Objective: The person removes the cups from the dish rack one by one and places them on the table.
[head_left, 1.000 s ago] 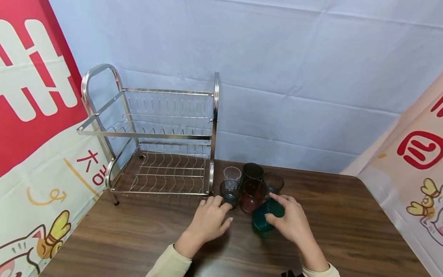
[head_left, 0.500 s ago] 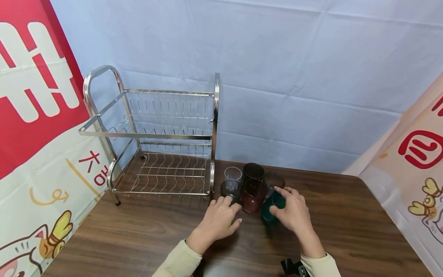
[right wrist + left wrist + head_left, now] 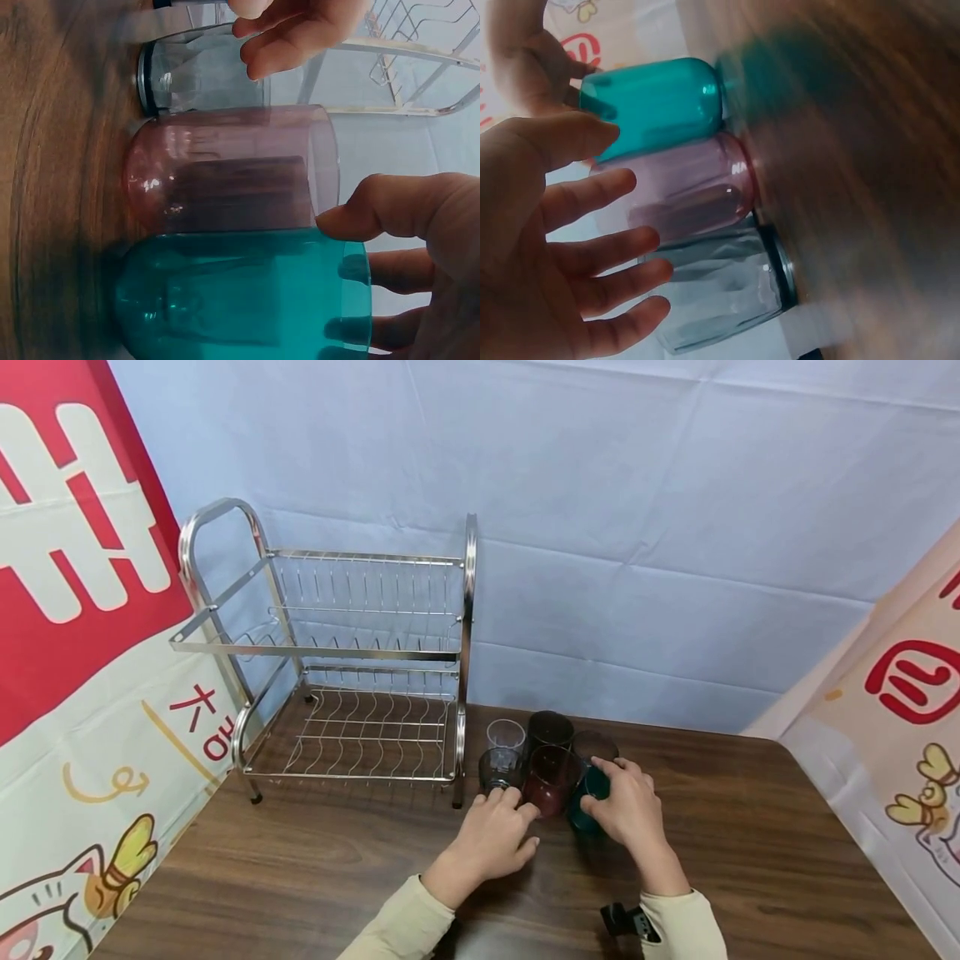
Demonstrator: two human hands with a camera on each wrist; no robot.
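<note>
In the head view my right hand (image 3: 632,802) holds a teal glass (image 3: 587,810) near its rim, thumb on the near side and fingers behind it. The glass stands upright, close beside a reddish-pink glass (image 3: 546,793). The right wrist view shows the thumb (image 3: 346,217) at the teal glass's rim, with fingers showing through its wall. My left hand (image 3: 497,835) hovers in front of a grey glass (image 3: 498,765) with its fingers loosely spread. Nothing is between the left fingers (image 3: 622,289) in the left wrist view; grey and pink glasses stand just beyond them.
Behind the front glasses stand a clear glass (image 3: 506,733), a near-black glass (image 3: 550,725) and a smoky brown glass (image 3: 597,745). A two-tier metal dish rack (image 3: 345,653) is to their left on the wooden table (image 3: 322,860). A pale blue cloth (image 3: 637,527) hangs behind.
The teal glass went from tilted to upright as my right hand moved it back and right, against the pink glass's side. My left hand drifted to the right.
</note>
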